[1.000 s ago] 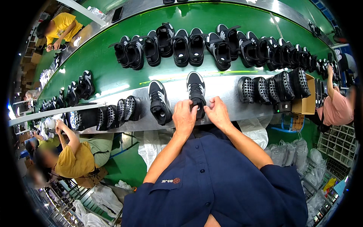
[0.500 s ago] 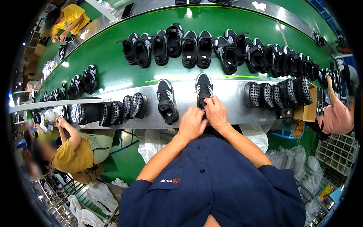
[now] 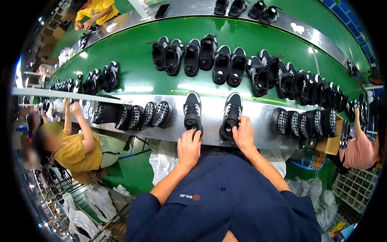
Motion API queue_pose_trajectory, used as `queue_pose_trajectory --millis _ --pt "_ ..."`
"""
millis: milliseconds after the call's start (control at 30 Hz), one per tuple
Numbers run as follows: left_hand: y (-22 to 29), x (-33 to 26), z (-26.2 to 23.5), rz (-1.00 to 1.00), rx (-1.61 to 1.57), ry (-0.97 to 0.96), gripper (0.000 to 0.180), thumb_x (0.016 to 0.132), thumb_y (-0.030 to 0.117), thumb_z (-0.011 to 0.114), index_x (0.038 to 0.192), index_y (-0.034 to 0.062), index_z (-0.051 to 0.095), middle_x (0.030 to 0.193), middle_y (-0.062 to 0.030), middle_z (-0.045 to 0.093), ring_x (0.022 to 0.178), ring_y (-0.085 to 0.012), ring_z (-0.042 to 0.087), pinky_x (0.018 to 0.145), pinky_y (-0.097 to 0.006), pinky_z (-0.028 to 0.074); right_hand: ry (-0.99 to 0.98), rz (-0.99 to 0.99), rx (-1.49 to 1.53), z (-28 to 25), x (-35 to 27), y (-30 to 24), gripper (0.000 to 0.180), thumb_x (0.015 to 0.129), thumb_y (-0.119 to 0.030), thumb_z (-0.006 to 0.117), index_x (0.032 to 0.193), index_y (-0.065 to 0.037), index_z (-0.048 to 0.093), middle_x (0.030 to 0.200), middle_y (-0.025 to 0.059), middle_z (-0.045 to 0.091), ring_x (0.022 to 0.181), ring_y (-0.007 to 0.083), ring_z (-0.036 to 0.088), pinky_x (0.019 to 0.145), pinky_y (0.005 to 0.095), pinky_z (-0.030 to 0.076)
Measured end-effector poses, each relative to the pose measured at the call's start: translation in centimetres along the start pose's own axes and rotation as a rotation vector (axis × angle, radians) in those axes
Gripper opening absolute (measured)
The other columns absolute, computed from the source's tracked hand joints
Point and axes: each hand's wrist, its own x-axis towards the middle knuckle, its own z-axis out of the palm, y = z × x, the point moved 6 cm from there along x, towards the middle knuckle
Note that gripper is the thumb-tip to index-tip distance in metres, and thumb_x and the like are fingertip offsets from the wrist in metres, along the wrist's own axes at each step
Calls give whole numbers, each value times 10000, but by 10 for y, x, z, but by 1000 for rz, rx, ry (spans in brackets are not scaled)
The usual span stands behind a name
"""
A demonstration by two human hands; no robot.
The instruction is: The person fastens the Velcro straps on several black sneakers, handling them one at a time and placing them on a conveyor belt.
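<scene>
Two black-and-grey sneakers stand apart on the metal bench edge before me, toes pointing away. At the heel of the left sneaker (image 3: 192, 109) is my left hand (image 3: 188, 149), its fingers extended and slightly apart over the back collar. My right hand (image 3: 244, 136) grips the right sneaker (image 3: 232, 108) by the right side of its heel opening, fingers outside and thumb near the rim. A pale spot shows inside the right sneaker. The fingertips of my left hand are partly lost against the dark heel.
Studded black shoe-shaped blocks (image 3: 162, 114) stand left; more blocks (image 3: 293, 123) stand right beside a cardboard box (image 3: 333, 135). Rows of sneakers (image 3: 192, 57) sit on the green belt (image 3: 141, 76). A metal bar (image 3: 64, 93) crosses at left. Co-workers sit at both sides.
My hands were together at the right sneaker's heel. They have parted: the left has moved to the left sneaker, the right stays at the right one. The view has shifted.
</scene>
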Motion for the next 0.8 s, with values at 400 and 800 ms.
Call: queue_pose_trajectory --millis 400,800 --pt "21 53 66 -89 -118 -564 387 884 370 779 1145 97 693 978 -227 711 960 -439 685 808 -516 567 -303 -24 339 15 45 -33 463 865 -81 731 1295 -2 580 1137 197 653 990 372 686 848 447 570" --pt "-223 204 -128 -239 273 -147 305 820 277 835 1011 48 771 887 -218 731 931 -401 707 824 -485 564 -86 -303 -525 6 183 -57 895 810 -500 821 1567 -210 442 1404 252 552 1293 405 506 1049 496 408"
